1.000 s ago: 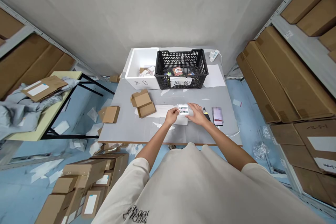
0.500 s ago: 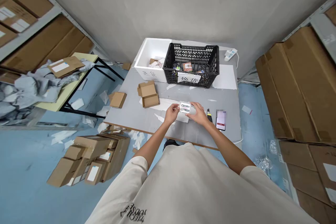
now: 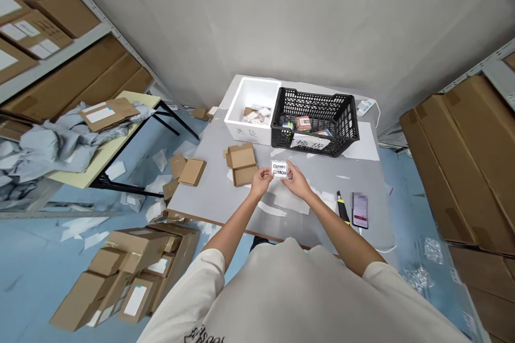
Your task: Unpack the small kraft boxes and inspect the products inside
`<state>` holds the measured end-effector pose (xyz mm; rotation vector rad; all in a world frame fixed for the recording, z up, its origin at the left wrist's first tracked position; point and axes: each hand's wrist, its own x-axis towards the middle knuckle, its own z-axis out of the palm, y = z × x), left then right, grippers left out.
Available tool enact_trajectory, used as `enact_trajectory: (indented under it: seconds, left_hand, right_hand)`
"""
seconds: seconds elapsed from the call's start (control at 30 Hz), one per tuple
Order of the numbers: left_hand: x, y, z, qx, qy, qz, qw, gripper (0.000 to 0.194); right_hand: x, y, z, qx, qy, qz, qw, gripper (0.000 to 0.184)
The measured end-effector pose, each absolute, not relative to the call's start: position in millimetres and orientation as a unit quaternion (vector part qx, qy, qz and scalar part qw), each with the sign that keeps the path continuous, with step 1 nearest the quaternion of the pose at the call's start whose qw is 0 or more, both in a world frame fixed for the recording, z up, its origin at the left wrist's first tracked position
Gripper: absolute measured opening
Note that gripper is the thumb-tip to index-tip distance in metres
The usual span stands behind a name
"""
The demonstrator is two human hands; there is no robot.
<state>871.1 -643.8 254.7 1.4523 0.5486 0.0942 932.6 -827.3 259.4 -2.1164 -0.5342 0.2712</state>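
My left hand [image 3: 260, 181] and my right hand [image 3: 295, 181] both grip a small white card printed with dark rings [image 3: 279, 169], held just above the grey table [image 3: 217, 198]. The left pinches its left edge, the right its right edge. Open small cardboard boxes [image 3: 242, 162] lie just left of the card. Behind it stand a black plastic crate [image 3: 316, 123] with small packets inside and a white foam box [image 3: 251, 110].
A phone [image 3: 359, 210] and a dark pen-like tool [image 3: 342, 208] lie at the table's right. Another small box [image 3: 192, 171] sits at its left edge. Cardboard boxes [image 3: 129, 273] are piled on the blue floor at left. Shelving with large cartons [image 3: 458, 155] flanks both sides.
The view has swung left and my hands have carried the card left and slightly farther from the phone, closer to the open cardboard boxes. Both hands keep their hold.
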Motion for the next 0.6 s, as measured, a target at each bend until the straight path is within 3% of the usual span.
enact_trajectory:
  seconds: [0.27, 0.47, 0.6]
  left_hand:
    - [957.9, -528.4, 264.0, 0.612, 0.235, 0.089, 0.749, 0.041]
    - [1028.9, -489.2, 270.5, 0.591, 0.289, 0.082, 0.749, 0.031]
    - [1051.0, -481.3, 268.6, 0.606, 0.278, 0.116, 0.736, 0.038]
  right_hand:
    - [1002.7, -685.2, 264.8, -0.822, -0.113, 0.076, 0.553, 0.052]
    - [1066.2, -629.5, 273.1, -0.804, -0.050, 0.079, 0.587, 0.047]
    - [1085.9, -614.5, 273.3, -0.788, -0.003, 0.079, 0.611, 0.055]
